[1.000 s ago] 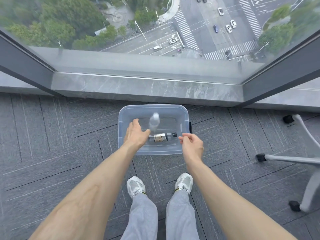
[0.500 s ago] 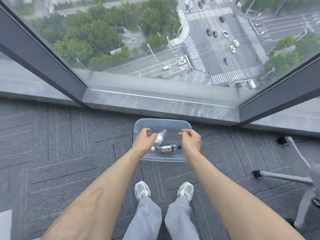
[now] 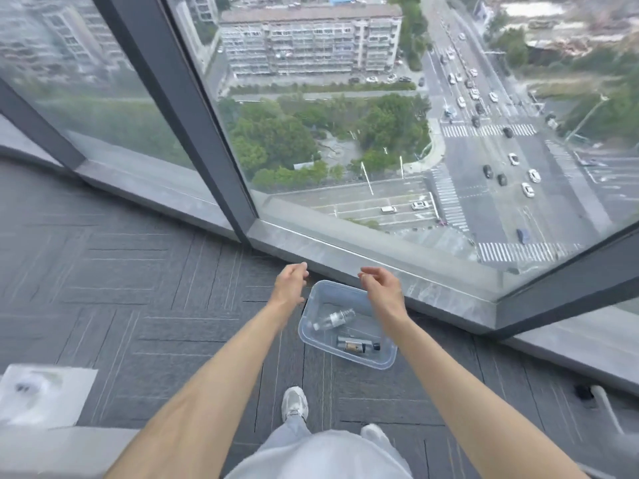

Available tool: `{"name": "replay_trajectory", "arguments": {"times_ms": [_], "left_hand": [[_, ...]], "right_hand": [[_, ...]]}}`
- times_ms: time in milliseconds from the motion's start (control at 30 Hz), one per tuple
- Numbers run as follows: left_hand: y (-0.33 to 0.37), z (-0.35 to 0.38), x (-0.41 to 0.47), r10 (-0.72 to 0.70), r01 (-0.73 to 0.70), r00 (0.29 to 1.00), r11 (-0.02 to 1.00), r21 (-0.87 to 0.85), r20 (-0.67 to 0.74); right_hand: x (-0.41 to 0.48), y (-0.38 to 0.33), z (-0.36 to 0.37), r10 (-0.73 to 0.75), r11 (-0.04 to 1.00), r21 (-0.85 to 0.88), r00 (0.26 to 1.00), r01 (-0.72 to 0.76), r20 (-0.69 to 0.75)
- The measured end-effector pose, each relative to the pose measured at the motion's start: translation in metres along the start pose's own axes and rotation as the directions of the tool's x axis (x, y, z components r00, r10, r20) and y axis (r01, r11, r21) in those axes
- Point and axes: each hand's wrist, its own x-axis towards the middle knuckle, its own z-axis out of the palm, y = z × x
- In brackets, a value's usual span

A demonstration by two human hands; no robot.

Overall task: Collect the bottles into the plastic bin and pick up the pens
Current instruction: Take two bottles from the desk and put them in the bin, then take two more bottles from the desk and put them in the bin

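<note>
A clear bottle and a dark bottle lie in the bin on the carpet. The left hand and right hand hover near its far end, fingers loosely curled, holding nothing.

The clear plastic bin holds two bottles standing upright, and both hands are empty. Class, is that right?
No. The head view shows the clear bottle and the dark-capped labelled bottle lying on their sides in the clear plastic bin, not upright. The left hand and right hand are empty.

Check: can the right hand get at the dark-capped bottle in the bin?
Probably yes: the right hand hangs empty over the lidless plastic bin, and the dark-capped bottle lies exposed on its floor.
</note>
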Motion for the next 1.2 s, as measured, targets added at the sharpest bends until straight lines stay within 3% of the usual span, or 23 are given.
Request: {"name": "replay_trajectory", "arguments": {"times_ms": [233, 367, 533, 733, 967, 1200], "left_hand": [[-0.015, -0.006, -0.079, -0.002, -0.068, 0.964, 0.964, -0.256, -0.265], [-0.052, -0.027, -0.132, -0.091, -0.131, 0.877, 0.899, -0.417, -0.471], [-0.105, -0.079, -0.219, -0.212, -0.231, 0.709, 0.831, -0.506, -0.673], [-0.167, -0.137, -0.352, -0.353, -0.429, 0.415, 0.738, -0.522, -0.839], [-0.277, -0.157, -0.526, -0.518, -0.566, 0.104, 0.671, -0.479, -0.849], [-0.395, -0.17, -0.675, -0.645, -0.657, -0.063, 0.601, -0.455, -0.761]], "right_hand": [[-0.05, -0.014, -0.011, -0.129, 0.987, -0.057, 0.958, 0.148, 0.255], [-0.093, -0.018, 0.017, -0.163, 0.975, -0.061, 0.877, 0.213, 0.452], [-0.176, -0.016, 0.083, -0.188, 0.955, -0.026, 0.671, 0.296, 0.717], [-0.321, 0.004, 0.15, -0.122, 0.936, -0.003, 0.333, 0.352, 0.935], [-0.504, 0.075, 0.185, 0.02, 0.905, -0.013, -0.012, 0.425, 1.0], [-0.675, 0.169, 0.199, 0.122, 0.87, -0.011, -0.194, 0.493, 0.973]]}}
